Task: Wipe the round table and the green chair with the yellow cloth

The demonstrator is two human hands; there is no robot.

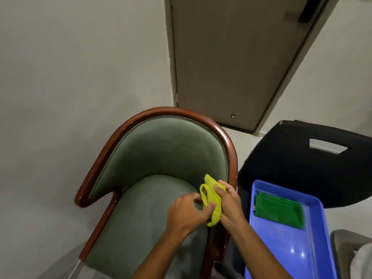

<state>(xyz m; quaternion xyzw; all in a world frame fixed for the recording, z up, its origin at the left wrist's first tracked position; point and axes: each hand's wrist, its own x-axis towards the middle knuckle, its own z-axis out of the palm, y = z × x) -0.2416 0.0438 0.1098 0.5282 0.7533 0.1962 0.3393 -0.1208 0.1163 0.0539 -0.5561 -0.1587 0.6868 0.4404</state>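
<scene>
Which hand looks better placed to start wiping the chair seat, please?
Probably the left hand: it hovers over the seat and holds the cloth, while the right hand is by the armrest.

The green chair (pixel 153 158) is upholstered in matt, velvety cloth and framed in glossy varnished wood, the yellow cloth (pixel 211 200) is nubby terry, and the blue tray (pixel 285 248) is shiny plastic.

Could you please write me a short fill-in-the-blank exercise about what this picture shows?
1. Both hands hold the ____ cloth over the green chair.
2. The blue tray holds a folded ____ cloth.
3. The tray rests on a ____ chair.
4. The green chair's frame is made of ____.

Missing words: yellow; green; black; wood
</scene>
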